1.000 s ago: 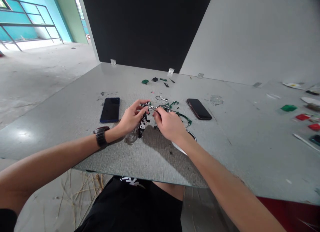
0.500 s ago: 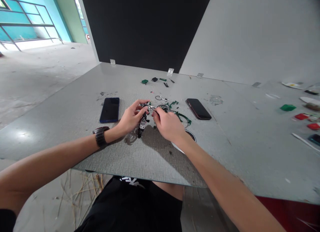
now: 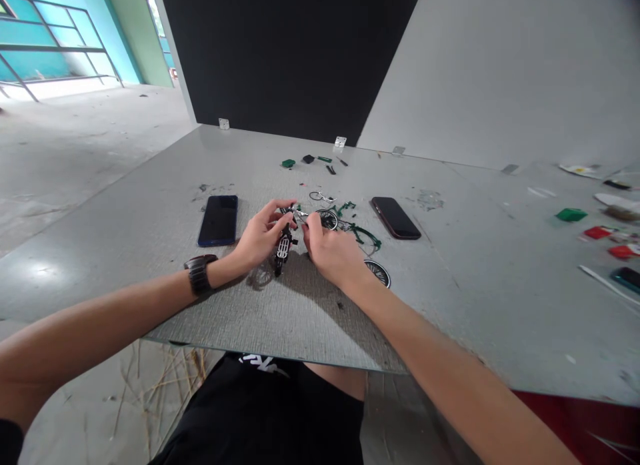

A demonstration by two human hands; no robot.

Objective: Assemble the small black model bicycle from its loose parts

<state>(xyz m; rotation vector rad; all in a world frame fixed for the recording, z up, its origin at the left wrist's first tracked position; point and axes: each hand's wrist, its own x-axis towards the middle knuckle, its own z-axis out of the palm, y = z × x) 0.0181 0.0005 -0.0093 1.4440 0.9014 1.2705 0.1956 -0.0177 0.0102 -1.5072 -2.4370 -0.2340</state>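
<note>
A small black and silver model bicycle (image 3: 283,248) stands on the grey table, its rack end toward me. My left hand (image 3: 263,231) grips it near its far end, thumb and fingers pinched on the silver part. Just right of it, my right hand (image 3: 333,248) is closed with thumb and fingertips together near the silver part; what they hold is too small to make out. Beyond the right hand lie a black wheel (image 3: 327,219) and green frame pieces (image 3: 367,237). Another wheel (image 3: 379,273) lies beside my right wrist.
A blue-edged phone (image 3: 219,220) lies left, a dark phone (image 3: 396,218) right. Small green and black parts (image 3: 289,163) sit at the back, below a black panel (image 3: 290,58). Green and red pieces (image 3: 571,215) lie far right. The table's front edge (image 3: 280,359) is near my lap.
My right hand has shifted slightly left and its wrist has moved, showing more of the wheel beside it. My left hand keeps its grip on the model bicycle.
</note>
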